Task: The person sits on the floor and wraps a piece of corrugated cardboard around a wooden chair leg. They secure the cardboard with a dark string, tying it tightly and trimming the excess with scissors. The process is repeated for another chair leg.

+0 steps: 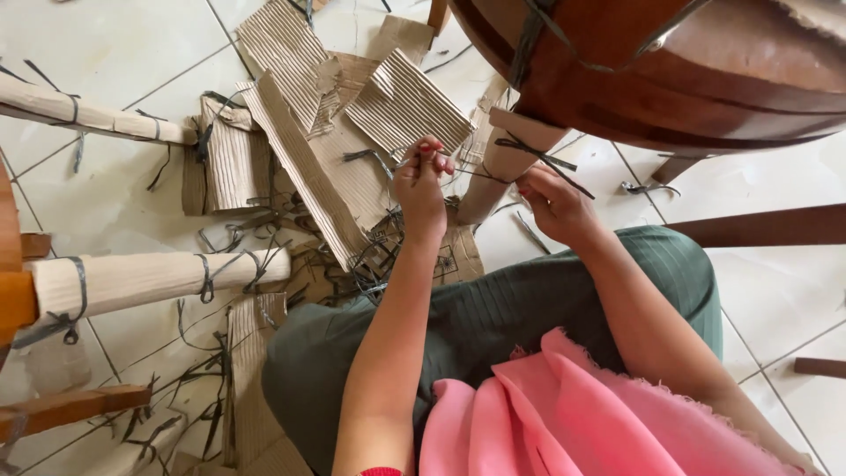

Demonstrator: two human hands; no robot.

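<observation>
The big brown wooden chair (pixel 670 70) is running off the top and right edges, so only part of it is showing. Its wrapped leg (pixel 507 163) is hiding its lower end behind the left hand (pixel 421 189). The right hand (pixel 555 204) is covering its own fingertips, so the hold on the thin strap (pixel 538 157) is too hard to tell. Another wrapped leg (pixel 88 115) is going off the left edge. The cardboard pile (pixel 344 132) is partly hiding under the arms and the green-clad knee (pixel 493 317). The pink cloth (pixel 564 414) is going off the bottom.
</observation>
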